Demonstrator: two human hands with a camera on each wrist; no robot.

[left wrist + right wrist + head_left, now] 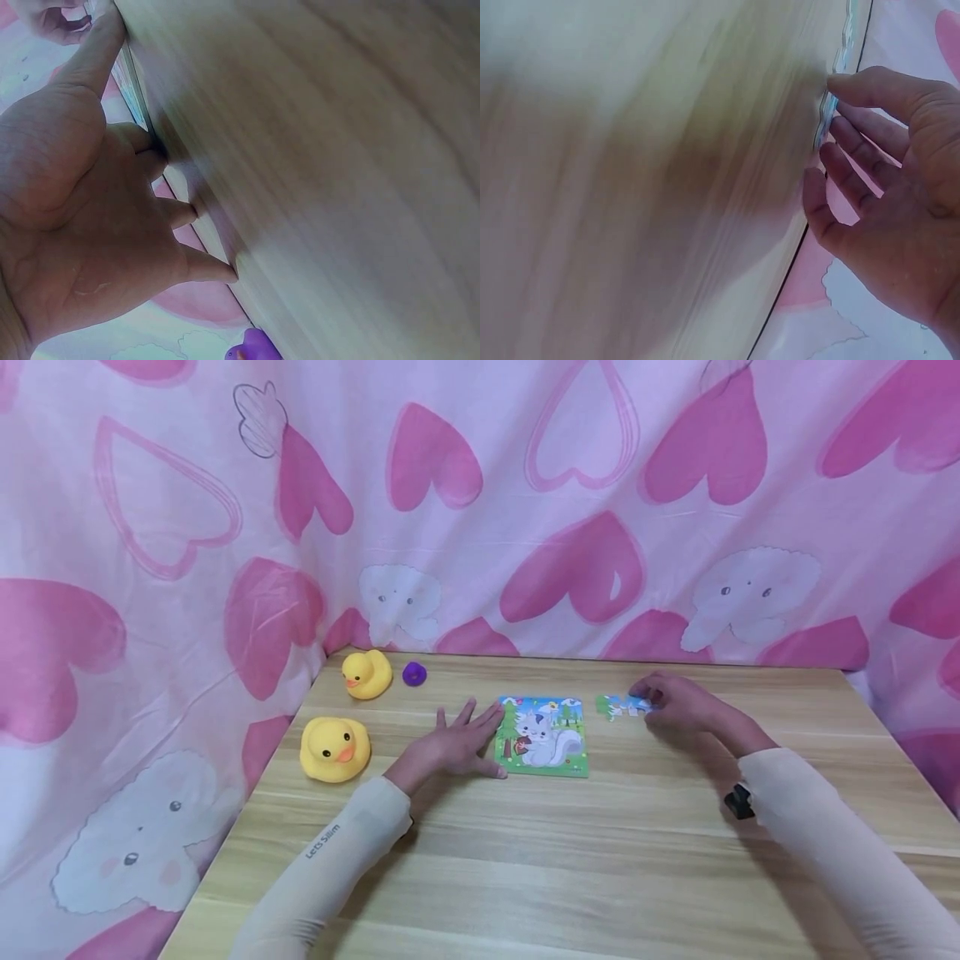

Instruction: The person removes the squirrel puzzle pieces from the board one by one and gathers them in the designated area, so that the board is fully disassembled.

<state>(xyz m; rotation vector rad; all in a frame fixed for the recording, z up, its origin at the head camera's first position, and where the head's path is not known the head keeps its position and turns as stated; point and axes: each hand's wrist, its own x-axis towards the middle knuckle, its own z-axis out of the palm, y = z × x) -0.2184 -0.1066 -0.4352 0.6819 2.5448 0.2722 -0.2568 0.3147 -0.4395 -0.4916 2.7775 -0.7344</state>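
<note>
A square jigsaw puzzle (546, 743) with a grey-white squirrel picture lies flat on the wooden table. Against its left side rests my left hand (459, 745), fingers spread, thumb by the lower left corner. To the puzzle's right is a small group of loose jigsaw pieces (619, 704), showing blue, green and white. My right hand (678, 702) pinches the right end of these pieces; in the right wrist view, the thumb touches the near edge of the pieces (823, 118) and the curled fingers lie along the far side. The hand partly hides them.
Two yellow rubber ducks, a front one (335, 750) and a back one (367, 675), stand at the table's left. Beside the back one sits a small purple duck (414, 674). A pink heart-patterned curtain (480, 568) hangs behind the wooden table (525, 868).
</note>
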